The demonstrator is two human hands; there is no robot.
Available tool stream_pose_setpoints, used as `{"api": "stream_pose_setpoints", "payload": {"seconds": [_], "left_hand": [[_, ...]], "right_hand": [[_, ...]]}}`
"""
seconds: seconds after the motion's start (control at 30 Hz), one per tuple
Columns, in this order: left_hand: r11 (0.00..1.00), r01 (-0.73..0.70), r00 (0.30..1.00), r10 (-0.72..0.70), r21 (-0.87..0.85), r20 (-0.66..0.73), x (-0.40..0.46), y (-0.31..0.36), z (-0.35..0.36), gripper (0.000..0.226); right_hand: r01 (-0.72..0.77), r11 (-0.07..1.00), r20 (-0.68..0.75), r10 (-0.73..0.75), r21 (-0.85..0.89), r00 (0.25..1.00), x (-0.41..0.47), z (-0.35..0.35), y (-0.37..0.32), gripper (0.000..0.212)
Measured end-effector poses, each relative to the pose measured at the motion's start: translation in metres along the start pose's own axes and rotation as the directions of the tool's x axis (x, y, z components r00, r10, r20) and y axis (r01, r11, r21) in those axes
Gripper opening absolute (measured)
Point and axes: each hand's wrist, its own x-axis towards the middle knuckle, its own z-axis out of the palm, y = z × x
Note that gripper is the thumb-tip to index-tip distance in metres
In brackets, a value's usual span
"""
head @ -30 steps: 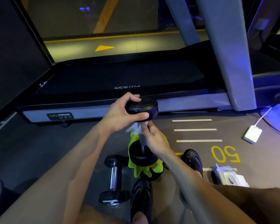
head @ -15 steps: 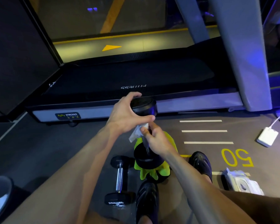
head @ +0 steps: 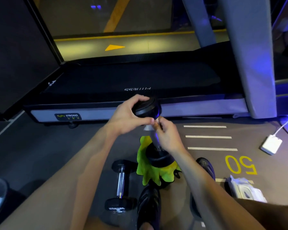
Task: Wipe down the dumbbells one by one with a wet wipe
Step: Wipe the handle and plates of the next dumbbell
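A black dumbbell stands upright on a bright green cloth on the floor. My left hand grips its upper head from the left. My right hand pinches a white wet wipe against the chrome handle just below that head. A second dumbbell with a chrome handle lies flat on the floor to the left of the cloth.
A treadmill runs across the floor right behind the dumbbell, with its grey upright at the right. A wet wipe pack lies at lower right, a white adapter farther right. My black shoes flank the cloth.
My right hand with the wipe has slid up the handle, from near the lower head to just under the upper head. The left hand keeps its grip on the top.
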Motion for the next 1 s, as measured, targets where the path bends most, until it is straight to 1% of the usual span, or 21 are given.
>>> {"api": "stream_pose_setpoints", "payload": {"seconds": [0.03,0.1,0.17,0.23,0.27,0.3,0.37,0.4,0.47,0.53,0.57,0.6,0.63,0.7,0.73,0.77,0.83,0.9,0.97,1.0], "left_hand": [[1.000,-0.002,1.000,0.002,-0.006,0.008,0.001,-0.001,-0.003,0.066],[1.000,0.005,1.000,-0.004,-0.017,0.018,0.000,-0.003,-0.004,0.070],[1.000,0.007,1.000,-0.006,-0.029,0.028,0.001,-0.003,-0.001,0.076],[0.999,-0.012,0.999,0.014,-0.039,0.039,0.003,0.000,0.004,0.079],[0.999,-0.023,0.999,0.025,-0.036,0.042,0.004,0.002,0.007,0.078],[0.999,-0.030,0.999,0.031,-0.031,0.043,0.005,0.004,0.010,0.077],[0.999,-0.033,0.999,0.034,-0.019,0.030,0.006,0.006,0.013,0.074],[1.000,-0.026,0.999,0.026,-0.008,0.020,0.007,0.006,0.013,0.073],[1.000,-0.003,1.000,0.003,0.006,0.003,0.007,0.005,0.012,0.075],[1.000,0.013,1.000,-0.013,-0.006,0.002,0.006,0.002,0.009,0.076],[1.000,0.014,1.000,-0.014,-0.012,0.010,0.005,0.001,0.008,0.075],[1.000,0.013,1.000,-0.013,-0.011,0.015,0.005,0.001,0.008,0.075],[1.000,0.008,1.000,-0.008,-0.005,0.017,0.004,0.002,0.008,0.075],[1.000,-0.002,1.000,0.002,0.004,0.019,0.003,0.008,0.009,0.074],[1.000,-0.004,1.000,0.003,0.014,0.021,0.002,0.010,0.009,0.073],[1.000,-0.007,1.000,0.007,0.025,0.025,0.002,0.011,0.009,0.072],[0.999,-0.018,0.999,0.017,0.037,0.031,0.002,0.012,0.009,0.071],[0.999,-0.026,0.999,0.024,0.046,0.039,0.001,0.012,0.009,0.070],[0.999,-0.022,0.999,0.021,0.045,0.033,0.002,0.013,0.009,0.070],[0.999,-0.022,0.999,0.021,0.043,0.026,0.002,0.014,0.010,0.071]], "right_hand": [[-0.002,1.000,0.017,0.002,-0.020,1.000,-0.001,-0.002,0.000,0.026],[-0.020,0.994,0.109,0.032,-0.112,0.993,-0.014,-0.007,0.009,0.015],[-0.033,0.964,0.169,0.081,-0.265,0.982,-0.034,-0.012,0.025,0.023],[-0.057,0.939,0.195,0.129,-0.339,0.972,-0.040,-0.014,0.029,0.031],[-0.076,0.940,0.170,0.139,-0.332,0.976,-0.037,-0.012,0.023,0.033],[-0.077,0.955,0.125,0.117,-0.286,0.985,-0.032,-0.010,0.011,0.032],[-0.097,0.990,0.034,0.101,-0.100,0.994,-0.021,-0.001,-0.014,0.032],[-0.099,0.994,0.022,0.100,-0.052,0.995,-0.021,0.005,-0.023,0.035],[-0.056,0.996,0.040,0.059,-0.072,0.997,-0.034,0.017,-0.016,0.046],[-0.079,0.978,-0.003,0.080,-0.193,0.997,-0.047,0.021,0.007,0.055],[-0.127,0.967,-0.042,0.121,-0.223,0.992,-0.047,0.019,0.010,0.054],[-0.181,0.960,-0.088,0.165,-0.215,0.982,-0.042,0.019,0.010,0.048],[-0.183,0.967,-0.130,0.161,-0.176,0.978,-0.035,0.021,0.003,0.040],[-0.119,0.991,-0.216,0.103,-0.063,0.971,-0.021,0.024,-0.013,0.027],[-0.097,0.995,-0.258,0.089,-0.019,0.962,-0.017,0.026,-0.018,0.024],[-0.095,0.995,-0.275,0.085,-0.025,0.958,-0.019,0.026,-0.017,0.024],[-0.100,0.988,-0.236,0.069,-0.120,0.969,-0.032,0.020,-0.005,0.026],[-0.118,0.976,-0.142,0.092,-0.185,0.986,-0.044,0.007,0.014,0.024],[-0.148,0.980,-0.057,0.142,-0.130,0.988,-0.046,-0.003,0.020,0.017],[-0.161,0.985,-0.052,0.158,-0.062,0.986,-0.042,-0.006,0.018,0.019]]}}
